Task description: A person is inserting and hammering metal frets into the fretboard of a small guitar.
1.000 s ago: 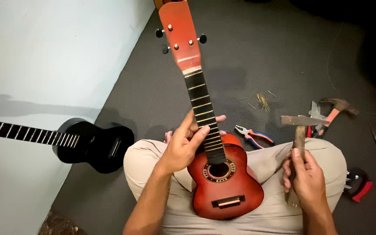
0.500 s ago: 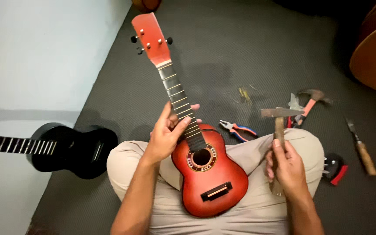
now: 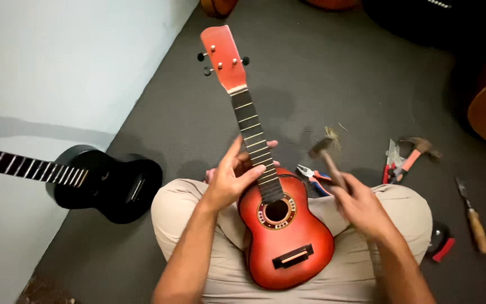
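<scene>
Now the small red ukulele (image 3: 285, 225) lies on the person's lap with no strings on it. Left hand (image 3: 233, 180) wraps around the neck and holds it firm. Right hand (image 3: 361, 205) is closed tight on a hammer (image 3: 326, 155), raised beside the neck. Pliers (image 3: 312, 174) and other tools wait on the floor (image 3: 310, 73).

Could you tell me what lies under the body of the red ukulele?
The red ukulele rests on the person's lap, on beige trousers. The left hand grips its neck. The lap directly beneath the body is covered.
</scene>
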